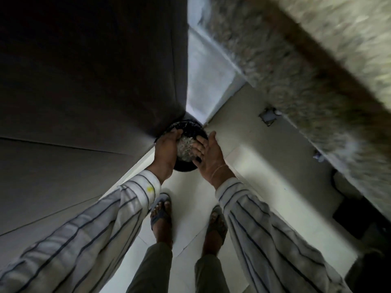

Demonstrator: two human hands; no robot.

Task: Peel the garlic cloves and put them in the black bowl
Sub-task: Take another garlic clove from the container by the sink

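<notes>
Black bowl (pixel 183 168) and both bare hands meet at the middle of the head view, just in front of the lower corner of a tall dark cabinet (pixel 95 70). The bowl is round with a glossy far wall, and it holds a pale, flaky heap (pixel 186 148). The picture is too soft to tell whether that heap is peeled garlic cloves, loose skins or both. The left grip (pixel 167 148) is clenched on the bowl, its fingers curled over the left rim and its palm against the outer wall. The right grip (pixel 208 157) is released: its fingers (pixel 197 148) lie straight and flat on the right side of the heap, and the thumb stands up beside the right rim. Whether the bowl rests on anything or hangs between the hands cannot be told. Both arms wear white sleeves (pixel 131 199) with thin dark stripes. Below the bowl, two feet in sandals (pixel 160 210) stand on a pale tiled floor (pixel 243 166). A speckled desk (pixel 296 66), badly blurred, runs along the right side, well apart from the bowl.
</notes>
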